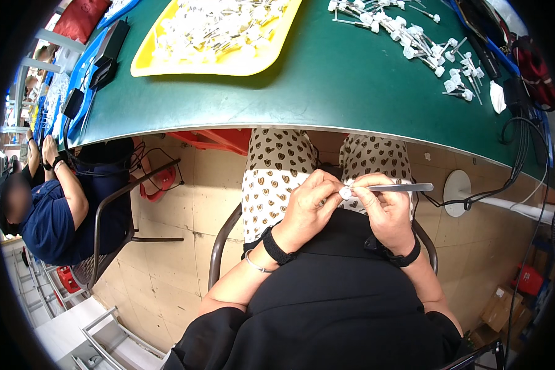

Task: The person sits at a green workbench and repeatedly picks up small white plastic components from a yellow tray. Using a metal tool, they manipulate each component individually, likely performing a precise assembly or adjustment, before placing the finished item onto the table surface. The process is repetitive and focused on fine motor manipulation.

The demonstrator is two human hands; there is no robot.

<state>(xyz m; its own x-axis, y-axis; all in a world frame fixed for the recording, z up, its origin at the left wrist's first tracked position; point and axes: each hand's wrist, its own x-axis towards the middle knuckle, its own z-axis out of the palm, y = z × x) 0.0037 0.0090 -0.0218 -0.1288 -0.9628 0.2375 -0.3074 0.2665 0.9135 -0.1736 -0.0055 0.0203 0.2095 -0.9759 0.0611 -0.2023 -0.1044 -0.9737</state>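
Note:
Over my lap, my left hand (316, 198) is closed in a pinch on a small white plastic part (345, 193). Close against it, my right hand (385, 213) grips slim silver tweezers (407, 187), whose broad end points right. Fingers hide the tips of the tweezers, so I cannot tell whether they touch the white part. Both hands are in front of the table's near edge, below the green top (327, 92).
A yellow tray (228, 66) piled with small white parts with metal pins stands on the table. More such parts (413, 43) lie loose at the far right. Black cables (524, 145) hang at the right edge. Another person (55, 200) sits at the left beside a metal-framed chair (105, 228).

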